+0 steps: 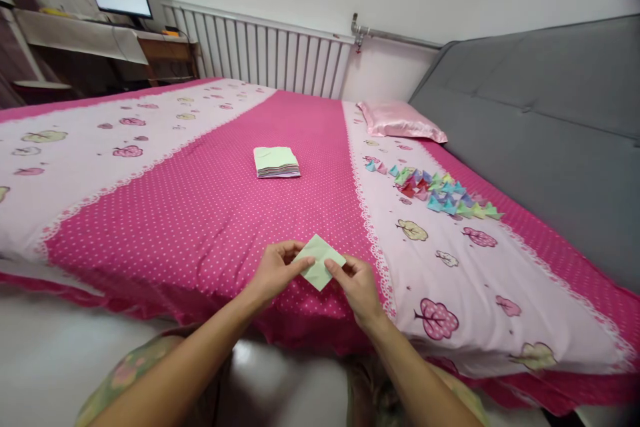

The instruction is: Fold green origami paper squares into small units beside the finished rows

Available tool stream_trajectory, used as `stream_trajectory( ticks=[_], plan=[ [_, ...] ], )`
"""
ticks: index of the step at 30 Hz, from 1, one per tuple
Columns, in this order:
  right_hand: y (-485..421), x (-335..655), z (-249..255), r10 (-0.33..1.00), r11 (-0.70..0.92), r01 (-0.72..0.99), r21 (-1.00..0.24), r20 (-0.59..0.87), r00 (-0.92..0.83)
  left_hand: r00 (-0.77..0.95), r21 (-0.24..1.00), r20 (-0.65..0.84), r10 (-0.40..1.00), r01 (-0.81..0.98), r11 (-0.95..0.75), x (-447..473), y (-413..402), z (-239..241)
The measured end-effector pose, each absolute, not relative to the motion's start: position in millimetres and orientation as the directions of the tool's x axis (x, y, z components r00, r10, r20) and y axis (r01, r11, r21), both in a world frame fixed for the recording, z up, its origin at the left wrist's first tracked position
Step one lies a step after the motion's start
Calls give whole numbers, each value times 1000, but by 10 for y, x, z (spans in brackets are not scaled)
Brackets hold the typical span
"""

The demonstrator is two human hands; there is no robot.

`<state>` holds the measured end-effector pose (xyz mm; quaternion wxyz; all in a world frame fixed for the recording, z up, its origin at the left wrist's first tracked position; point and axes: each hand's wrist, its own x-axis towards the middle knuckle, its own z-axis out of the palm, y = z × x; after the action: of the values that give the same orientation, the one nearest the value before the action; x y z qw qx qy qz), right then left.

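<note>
Green paper [319, 272] pinched by left hand [275, 271] and right hand [361, 285] seems unfinished, folded pieces [445, 195] near the bed's [210, 213] right edge done, stacked sheets [277, 159] unused.

Pale green paper square [319, 275] held cornerwise, creased.

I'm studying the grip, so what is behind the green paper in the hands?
Bent fingers of the left hand and right hand show at the side corners of the green paper; pink bedspread shows past its edges. What lies directly behind, including any fingertips, is covered.
</note>
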<state>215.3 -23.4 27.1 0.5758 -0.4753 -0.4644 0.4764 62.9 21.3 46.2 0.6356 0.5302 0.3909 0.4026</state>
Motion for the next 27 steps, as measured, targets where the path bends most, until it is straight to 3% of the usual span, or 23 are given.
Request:
stream_trajectory(
  ticks=[10, 15, 20, 27],
  plan=[
    [-107, 1969, 292, 947, 56, -222, -973, -19, 320, 406, 989, -116, 906, -34, 142, 651, 170, 466],
    [-99, 1923, 314, 964, 61, -267, -962, -13, 266, 424, 994, -96, 900, -5, 108, 602, 175, 437],
    [-102, 1944, 334, 981, -5, -274, -962, -58, 186, 462, 986, -142, 876, 148, 82, 514, 194, 386],
    [-95, 1960, 310, 990, -21, -303, -953, -63, 129, 382, 994, -103, 918, 63, 86, 455, 204, 391]
  ],
)
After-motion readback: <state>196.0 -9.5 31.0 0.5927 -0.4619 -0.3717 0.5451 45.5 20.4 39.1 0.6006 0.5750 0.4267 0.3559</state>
